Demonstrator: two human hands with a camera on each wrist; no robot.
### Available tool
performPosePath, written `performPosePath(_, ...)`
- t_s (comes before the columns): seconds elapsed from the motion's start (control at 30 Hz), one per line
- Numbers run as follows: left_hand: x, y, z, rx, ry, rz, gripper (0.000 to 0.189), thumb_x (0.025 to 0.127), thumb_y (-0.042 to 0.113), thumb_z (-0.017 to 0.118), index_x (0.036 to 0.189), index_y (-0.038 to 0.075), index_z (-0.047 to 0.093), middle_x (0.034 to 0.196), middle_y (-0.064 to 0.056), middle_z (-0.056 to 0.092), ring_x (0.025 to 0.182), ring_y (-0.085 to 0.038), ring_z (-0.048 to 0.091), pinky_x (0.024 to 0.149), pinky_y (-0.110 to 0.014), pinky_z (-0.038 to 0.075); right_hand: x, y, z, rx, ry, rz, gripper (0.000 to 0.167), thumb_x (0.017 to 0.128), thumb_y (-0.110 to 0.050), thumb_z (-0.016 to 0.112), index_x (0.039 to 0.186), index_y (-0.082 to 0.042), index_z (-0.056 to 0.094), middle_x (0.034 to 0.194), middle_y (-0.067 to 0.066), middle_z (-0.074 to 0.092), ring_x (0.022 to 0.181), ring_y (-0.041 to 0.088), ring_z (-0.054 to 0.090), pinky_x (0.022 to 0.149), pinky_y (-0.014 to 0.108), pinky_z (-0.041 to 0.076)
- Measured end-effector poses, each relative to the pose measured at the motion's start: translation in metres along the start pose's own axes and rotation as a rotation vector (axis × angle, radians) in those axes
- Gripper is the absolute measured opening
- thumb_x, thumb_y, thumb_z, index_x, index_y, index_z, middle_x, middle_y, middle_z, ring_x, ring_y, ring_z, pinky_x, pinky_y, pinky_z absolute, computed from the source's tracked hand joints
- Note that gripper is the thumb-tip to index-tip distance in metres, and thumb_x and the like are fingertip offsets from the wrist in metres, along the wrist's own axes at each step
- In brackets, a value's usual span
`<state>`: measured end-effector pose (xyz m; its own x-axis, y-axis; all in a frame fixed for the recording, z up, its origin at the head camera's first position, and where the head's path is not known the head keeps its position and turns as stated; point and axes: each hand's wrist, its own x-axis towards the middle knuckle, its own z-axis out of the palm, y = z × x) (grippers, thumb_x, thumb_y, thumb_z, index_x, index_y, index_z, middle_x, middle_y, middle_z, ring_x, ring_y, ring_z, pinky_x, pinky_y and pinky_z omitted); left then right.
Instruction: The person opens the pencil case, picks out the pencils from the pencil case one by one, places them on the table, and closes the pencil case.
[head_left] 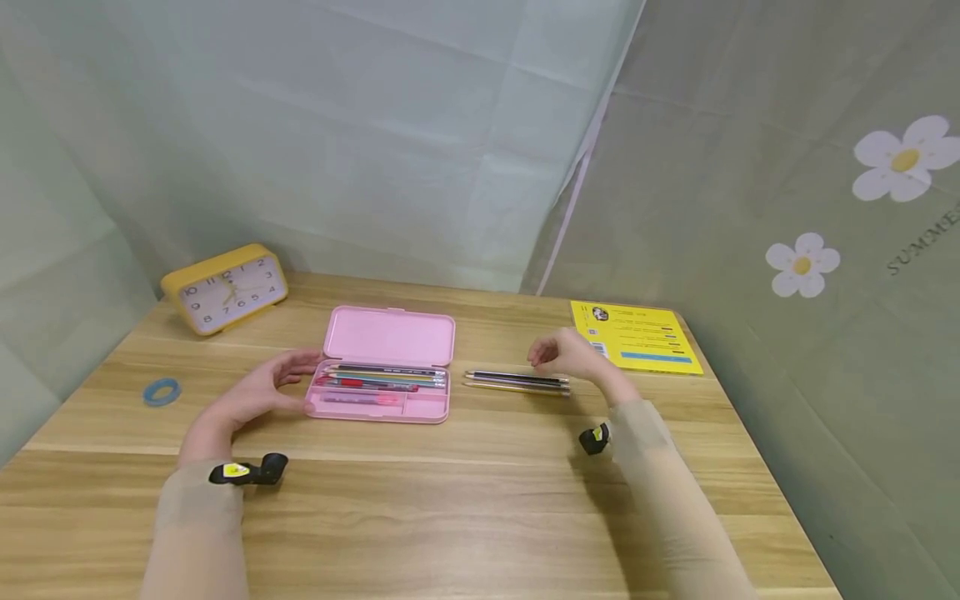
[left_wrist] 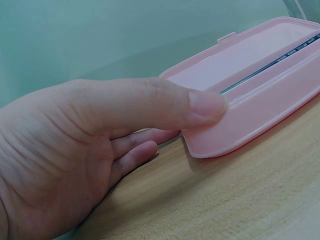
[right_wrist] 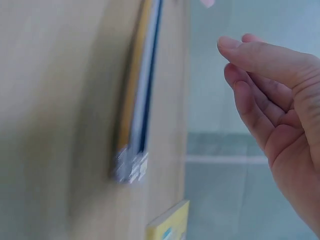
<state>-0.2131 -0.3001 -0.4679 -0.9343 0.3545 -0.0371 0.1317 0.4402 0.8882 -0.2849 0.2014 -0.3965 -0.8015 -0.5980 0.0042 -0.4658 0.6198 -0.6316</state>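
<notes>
A pink pencil case (head_left: 390, 333) lies with its lid up, several pencils (head_left: 386, 375) and a red-capped pen (head_left: 375, 385) inside. A pinkish pen (head_left: 360, 399) sits in its front compartment. My left hand (head_left: 258, 392) holds the case's left end, its thumb (left_wrist: 205, 104) on the front corner and fingers near the back corner. To the right of the case, several pencils (head_left: 517, 382) lie side by side on the table. My right hand (head_left: 570, 354) hovers over their right end, fingers loosely bent, and holds nothing. The right wrist view shows that hand (right_wrist: 280, 95) apart from the pencils.
A yellow alarm clock (head_left: 232, 292) stands at the table's back left, with a blue ring (head_left: 161, 392) in front of it. At the back right lies a yellow book (head_left: 637, 333). Curtains (head_left: 420, 167) hang behind the wooden table (head_left: 420, 517).
</notes>
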Motion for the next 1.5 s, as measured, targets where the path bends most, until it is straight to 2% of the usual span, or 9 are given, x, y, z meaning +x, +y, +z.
performPosePath(0.07, 0.000, 0.000, 0.000, 0.002, 0.001, 0.002, 0.089, 0.078, 0.020, 0.082, 0.149, 0.002, 0.031, 0.149, -0.022, 0.042, 0.134, -0.039, 0.040, 0.097, -0.016, 0.038, 0.008, -0.009, 0.000, -0.012, 0.010, -0.028, 0.015, 0.080, 0.002, 0.075, 0.093, 0.006, 0.071, 0.082, 0.007, 0.072, 0.076, 0.013, 0.066, 0.072, 0.026, 0.057)
performPosePath(0.27, -0.002, -0.001, 0.002, 0.011, 0.007, -0.010, 0.089, 0.078, 0.021, 0.082, 0.149, 0.003, 0.032, 0.148, -0.022, 0.043, 0.134, -0.040, 0.039, 0.107, -0.049, 0.036, 0.033, -0.040, 0.003, -0.017, 0.006, -0.093, 0.016, 0.080, 0.002, 0.075, 0.095, 0.005, 0.070, 0.086, 0.010, 0.073, 0.078, 0.015, 0.068, 0.074, 0.027, 0.057)
performPosePath(0.4, -0.002, -0.004, 0.003, 0.006, 0.009, -0.008, 0.089, 0.078, 0.021, 0.082, 0.149, 0.002, 0.032, 0.148, -0.022, 0.043, 0.134, -0.041, 0.039, 0.108, -0.057, 0.033, 0.048, -0.056, 0.011, -0.025, 0.025, -0.109, 0.016, 0.081, 0.001, 0.075, 0.096, 0.005, 0.070, 0.087, 0.012, 0.073, 0.079, 0.018, 0.068, 0.074, 0.025, 0.057)
performPosePath(0.47, -0.002, -0.005, 0.003, 0.012, 0.011, -0.007, 0.089, 0.078, 0.021, 0.082, 0.149, 0.002, 0.032, 0.148, -0.022, 0.043, 0.133, -0.040, 0.039, 0.108, -0.052, 0.035, 0.055, -0.062, 0.017, -0.023, 0.043, -0.114, 0.017, 0.082, 0.001, 0.075, 0.096, 0.007, 0.070, 0.087, 0.013, 0.073, 0.079, 0.019, 0.069, 0.073, 0.024, 0.057)
performPosePath(0.63, -0.002, -0.006, 0.003, 0.017, 0.012, 0.001, 0.088, 0.078, 0.022, 0.082, 0.149, 0.003, 0.033, 0.148, -0.021, 0.043, 0.133, -0.039, 0.040, 0.100, -0.019, 0.038, 0.068, -0.073, 0.036, -0.018, 0.066, -0.145, 0.015, 0.082, 0.002, 0.073, 0.096, 0.006, 0.069, 0.087, 0.015, 0.073, 0.079, 0.022, 0.070, 0.073, 0.022, 0.057)
performPosePath(0.7, -0.002, -0.005, 0.003, 0.012, 0.010, 0.002, 0.088, 0.078, 0.022, 0.082, 0.149, 0.003, 0.033, 0.149, -0.021, 0.043, 0.134, -0.039, 0.040, 0.095, -0.011, 0.037, 0.072, -0.076, 0.044, -0.020, 0.063, -0.145, 0.014, 0.082, 0.003, 0.073, 0.096, 0.005, 0.069, 0.088, 0.015, 0.073, 0.080, 0.022, 0.070, 0.074, 0.021, 0.056)
performPosePath(1.07, 0.000, -0.003, 0.003, 0.004, 0.005, 0.005, 0.089, 0.078, 0.022, 0.082, 0.149, 0.003, 0.032, 0.150, -0.021, 0.041, 0.134, -0.039, 0.039, 0.094, -0.009, 0.036, 0.082, -0.085, 0.079, -0.011, 0.020, -0.099, 0.016, 0.081, 0.003, 0.072, 0.097, 0.002, 0.069, 0.092, 0.013, 0.073, 0.084, 0.021, 0.069, 0.076, 0.018, 0.054)
performPosePath(1.3, 0.001, -0.003, 0.001, 0.006, 0.005, 0.007, 0.090, 0.078, 0.021, 0.082, 0.149, 0.002, 0.032, 0.150, -0.022, 0.041, 0.134, -0.039, 0.039, 0.093, -0.008, 0.036, 0.086, -0.086, 0.091, -0.085, -0.040, -0.115, 0.017, 0.082, 0.003, 0.071, 0.099, -0.001, 0.071, 0.095, 0.010, 0.074, 0.088, 0.019, 0.069, 0.077, 0.015, 0.052)
performPosePath(1.5, 0.001, -0.002, 0.001, 0.007, 0.006, 0.012, 0.089, 0.078, 0.021, 0.082, 0.149, 0.001, 0.032, 0.150, -0.022, 0.041, 0.134, -0.039, 0.038, 0.094, -0.008, 0.035, 0.087, -0.088, 0.097, -0.084, -0.061, -0.108, 0.020, 0.081, 0.003, 0.072, 0.101, -0.001, 0.070, 0.097, 0.011, 0.074, 0.089, 0.020, 0.069, 0.079, 0.016, 0.053)
